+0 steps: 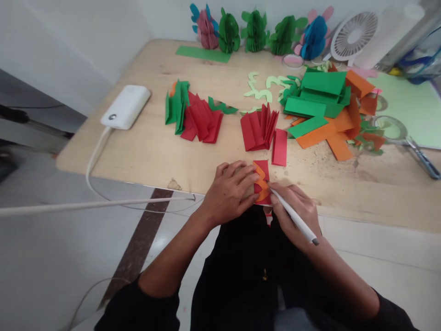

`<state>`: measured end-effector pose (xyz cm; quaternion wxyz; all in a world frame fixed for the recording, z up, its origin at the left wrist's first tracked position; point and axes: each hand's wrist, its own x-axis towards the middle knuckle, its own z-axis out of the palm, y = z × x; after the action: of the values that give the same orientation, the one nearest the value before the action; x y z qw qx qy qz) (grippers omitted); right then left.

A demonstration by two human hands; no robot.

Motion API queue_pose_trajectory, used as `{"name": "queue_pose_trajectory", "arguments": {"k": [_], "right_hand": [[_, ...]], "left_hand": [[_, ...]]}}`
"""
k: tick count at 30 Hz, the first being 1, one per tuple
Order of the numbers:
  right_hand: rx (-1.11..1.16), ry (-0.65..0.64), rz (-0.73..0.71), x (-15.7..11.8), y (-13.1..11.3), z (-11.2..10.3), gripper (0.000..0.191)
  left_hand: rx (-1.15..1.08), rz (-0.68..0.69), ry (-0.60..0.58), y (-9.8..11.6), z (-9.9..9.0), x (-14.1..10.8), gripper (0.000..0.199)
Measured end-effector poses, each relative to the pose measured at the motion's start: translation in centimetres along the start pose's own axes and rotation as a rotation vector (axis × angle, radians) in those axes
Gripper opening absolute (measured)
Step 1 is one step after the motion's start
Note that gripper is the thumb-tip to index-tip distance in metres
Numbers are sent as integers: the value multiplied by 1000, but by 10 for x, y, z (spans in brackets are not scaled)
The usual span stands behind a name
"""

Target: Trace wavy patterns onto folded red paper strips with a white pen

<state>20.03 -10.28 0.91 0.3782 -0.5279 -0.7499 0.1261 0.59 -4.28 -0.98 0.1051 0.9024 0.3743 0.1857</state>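
Note:
At the near edge of the table, a red paper strip [262,164] lies under an orange scalloped paper cutout [263,187]. My left hand [231,189] rests flat over both, its fingertips pressing on the cutout. In my right hand [296,211] is a white pen [295,215], its tip at the cutout's right edge. Just beyond lie a folded red paper piece [279,147] and a fan-like stack of folded red paper [259,127]. More red folded paper [201,118] sits to the left, beside green folded paper [177,108].
Green folded papers [320,94] and orange paper strips [339,133] pile up at the right, near scissors [422,156]. Several paper honeycomb figures [255,32] and a white fan [356,34] stand along the back. A white power bank [127,106] with a cable lies left.

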Motion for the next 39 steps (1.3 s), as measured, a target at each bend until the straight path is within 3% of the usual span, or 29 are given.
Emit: {"name": "queue_pose_trajectory", "arguments": {"k": [15, 22, 39], "right_hand": [[-134, 62, -175, -2, 2, 7, 32], [-147, 59, -194, -1, 3, 7, 38], [-183, 31, -202, 3, 2, 5, 38]], "left_hand": [[-49, 19, 5, 0, -6, 1, 34], [-62, 53, -73, -8, -18, 3, 35], [-87, 134, -78, -24, -21, 6, 36]]}}
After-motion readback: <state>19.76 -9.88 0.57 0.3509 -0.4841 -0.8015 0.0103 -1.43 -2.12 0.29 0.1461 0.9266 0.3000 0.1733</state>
